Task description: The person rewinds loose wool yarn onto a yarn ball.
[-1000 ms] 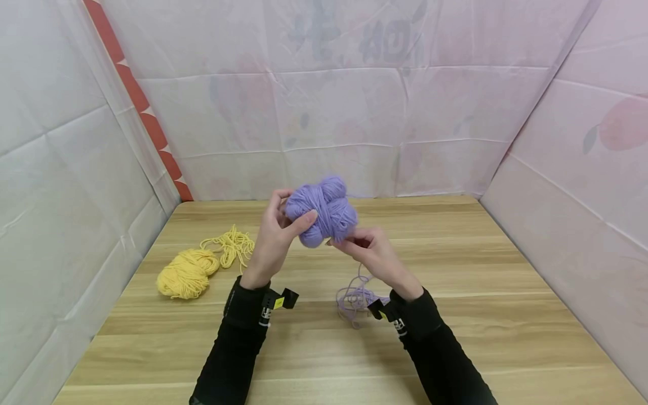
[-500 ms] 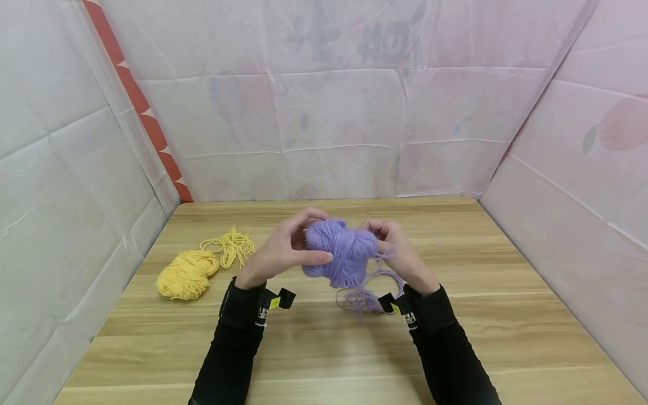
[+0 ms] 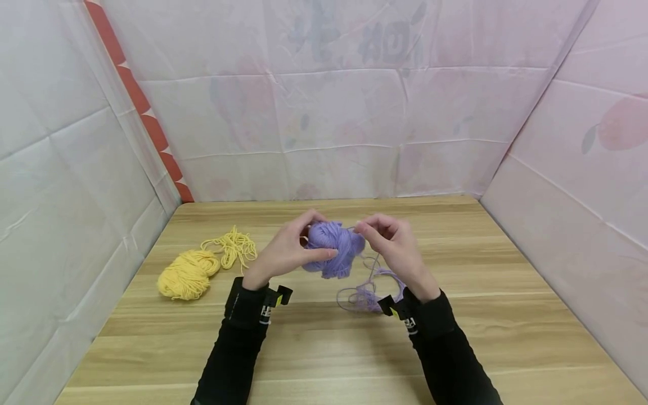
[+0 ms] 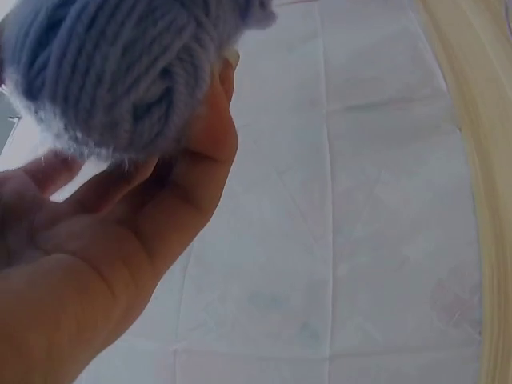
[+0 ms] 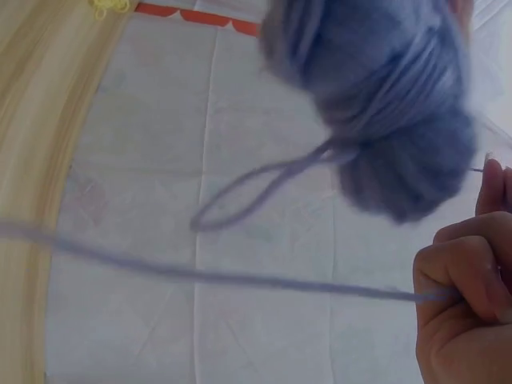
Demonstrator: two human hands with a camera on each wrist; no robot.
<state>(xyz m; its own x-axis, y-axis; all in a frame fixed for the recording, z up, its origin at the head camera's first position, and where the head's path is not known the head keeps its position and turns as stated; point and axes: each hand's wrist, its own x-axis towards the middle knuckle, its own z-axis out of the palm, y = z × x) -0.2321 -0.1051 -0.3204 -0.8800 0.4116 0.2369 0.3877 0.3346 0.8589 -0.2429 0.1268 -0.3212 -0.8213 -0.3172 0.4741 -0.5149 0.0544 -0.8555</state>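
Note:
A purple yarn ball (image 3: 334,247) is held above the table by my left hand (image 3: 286,253), thumb across its front and fingers behind. In the left wrist view the ball (image 4: 120,72) rests against the curled fingers. My right hand (image 3: 397,247) is just right of the ball and pinches a purple strand near its upper right side. The right wrist view shows the strand (image 5: 240,280) running into the curled fingers of the right hand (image 5: 472,312), and a small loop (image 5: 248,192) sticking out from the ball. Loose purple yarn (image 3: 367,298) lies tangled on the table below.
On the wooden table (image 3: 304,360) at the left lies a yellow yarn ball (image 3: 188,274), with a loose yellow tangle (image 3: 234,247) beside it. Pale patterned sheets (image 3: 334,112) hang behind the table and along both sides.
The purple ball has come down and turned in my left hand. My right hand has moved from under the ball to its upper right, drawing the strand up from the loose tangle.

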